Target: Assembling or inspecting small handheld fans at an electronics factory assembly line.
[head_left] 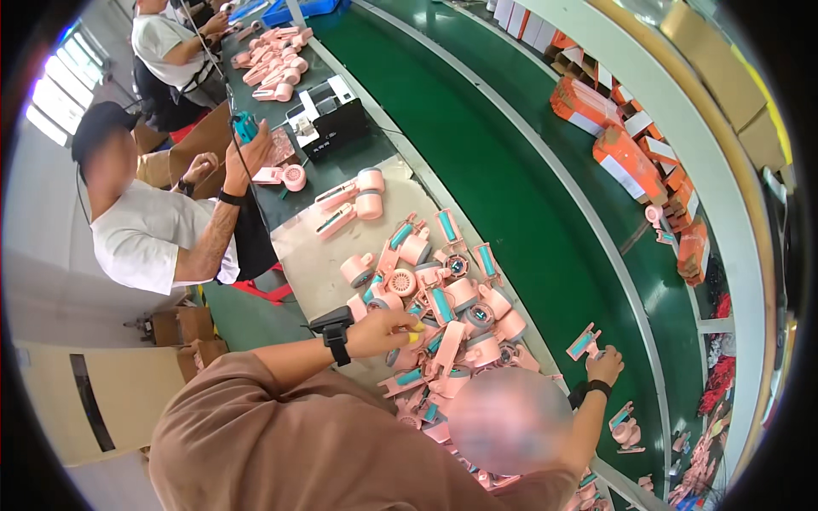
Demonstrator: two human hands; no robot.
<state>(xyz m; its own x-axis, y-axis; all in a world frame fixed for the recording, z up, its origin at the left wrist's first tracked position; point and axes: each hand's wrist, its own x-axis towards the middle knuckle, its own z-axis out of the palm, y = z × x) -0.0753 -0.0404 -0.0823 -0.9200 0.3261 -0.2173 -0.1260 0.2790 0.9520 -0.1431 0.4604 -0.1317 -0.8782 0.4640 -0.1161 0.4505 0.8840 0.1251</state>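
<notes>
My left hand (379, 332), with yellow covers on its fingertips, is at the left edge of a heap of pink handheld fans (400, 283). Its fingers curl inward against the heap; whatever lies between them is hidden. Out to the right, over the green conveyor belt (545, 247), my right hand (606, 366) grips a pink handheld fan (584, 342). The handle of that fan is uncovered and shows a teal battery. Many fans in the heap have round grilles, grey rims and similar teal batteries. A blurred patch covers the heap's near part.
Two fans (351, 215) lie apart on the worktop's beige mat (302, 247). On the left, a co-worker (158, 230) in a white shirt holds a teal tool (245, 128) near a black-and-white device (328, 119). Orange boxes (630, 162) line the belt's far side. More fans (626, 430) rest on the belt.
</notes>
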